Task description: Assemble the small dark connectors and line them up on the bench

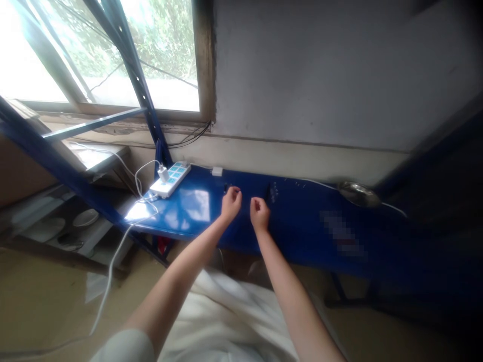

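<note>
My left hand [231, 203] is held over the blue tabletop [241, 236], its thumb and fingers curled together in a pinch. A short distance to the right, my right hand [260, 214] is closed in the same way, apart from the left. Whatever either hand grips, if anything, is too small to make out. Just behind my left hand is a small dark object [225, 187]. Beyond my right hand lies a cluster of small clear pieces [273, 192], with a dark narrow item [268, 191] beside it.
A white power strip [171, 180] with a plugged-in adapter [163, 173] sits at the table's left end, its cable trailing off the edge. Near the wall are a white plug [217, 171], tiny bits [298, 184] and a shiny metal object [358, 194]. Blue shelf posts [138, 75] rise on the left.
</note>
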### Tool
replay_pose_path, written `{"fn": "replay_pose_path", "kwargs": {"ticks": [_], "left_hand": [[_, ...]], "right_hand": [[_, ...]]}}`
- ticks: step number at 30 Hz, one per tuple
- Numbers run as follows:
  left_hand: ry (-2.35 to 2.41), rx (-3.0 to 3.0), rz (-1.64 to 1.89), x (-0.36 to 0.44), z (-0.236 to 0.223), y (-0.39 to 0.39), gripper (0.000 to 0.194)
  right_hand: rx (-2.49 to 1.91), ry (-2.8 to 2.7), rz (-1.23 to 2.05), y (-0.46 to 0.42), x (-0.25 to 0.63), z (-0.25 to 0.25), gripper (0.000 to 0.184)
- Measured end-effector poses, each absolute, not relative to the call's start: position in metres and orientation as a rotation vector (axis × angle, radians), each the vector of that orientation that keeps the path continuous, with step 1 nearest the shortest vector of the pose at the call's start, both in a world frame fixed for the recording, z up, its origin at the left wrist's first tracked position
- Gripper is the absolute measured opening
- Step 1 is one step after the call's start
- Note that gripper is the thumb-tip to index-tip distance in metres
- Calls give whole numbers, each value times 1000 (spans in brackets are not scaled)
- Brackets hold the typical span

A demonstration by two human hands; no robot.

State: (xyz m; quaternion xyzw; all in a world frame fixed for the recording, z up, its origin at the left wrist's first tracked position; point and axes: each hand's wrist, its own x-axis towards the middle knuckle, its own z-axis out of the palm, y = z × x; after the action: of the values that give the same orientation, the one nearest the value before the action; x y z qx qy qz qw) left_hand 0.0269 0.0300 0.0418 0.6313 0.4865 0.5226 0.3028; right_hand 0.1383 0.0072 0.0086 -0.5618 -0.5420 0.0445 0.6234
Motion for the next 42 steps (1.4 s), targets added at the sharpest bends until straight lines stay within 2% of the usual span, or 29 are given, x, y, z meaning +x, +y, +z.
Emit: {"fn": "replay_pose_path", "kwargs": {"ticks": [5, 8, 16, 22, 25, 31, 37, 42], "left_hand": [[1531, 1743, 1194, 13, 47, 57, 55], [1540, 1723, 1116, 11, 42, 65, 62], [1707, 1871, 941, 14, 37, 72, 53], [1573, 1818, 1136, 10, 34, 74, 17], [1403, 1653, 1245, 12, 32, 66, 8], [988, 1225, 1265, 16, 22, 38, 26], [857, 1228, 1210, 14, 17, 30, 34], [818, 1295, 1192, 13, 15, 30, 34]], "right_hand": [[-1329, -1263, 137, 5, 138, 10, 32], [-1360, -1273, 136, 4, 137, 12, 33], [-1359, -1299, 147, 4, 139, 10, 32], [-1337, -1290, 156, 4, 138, 10, 31], [-1347, -1282, 157, 5, 138, 10, 31], [-1357, -1301, 239, 9, 137, 7, 35], [-1452, -1379, 255, 12, 138, 4, 40], [-1468, -1440, 224, 11, 139, 4, 41]]}}
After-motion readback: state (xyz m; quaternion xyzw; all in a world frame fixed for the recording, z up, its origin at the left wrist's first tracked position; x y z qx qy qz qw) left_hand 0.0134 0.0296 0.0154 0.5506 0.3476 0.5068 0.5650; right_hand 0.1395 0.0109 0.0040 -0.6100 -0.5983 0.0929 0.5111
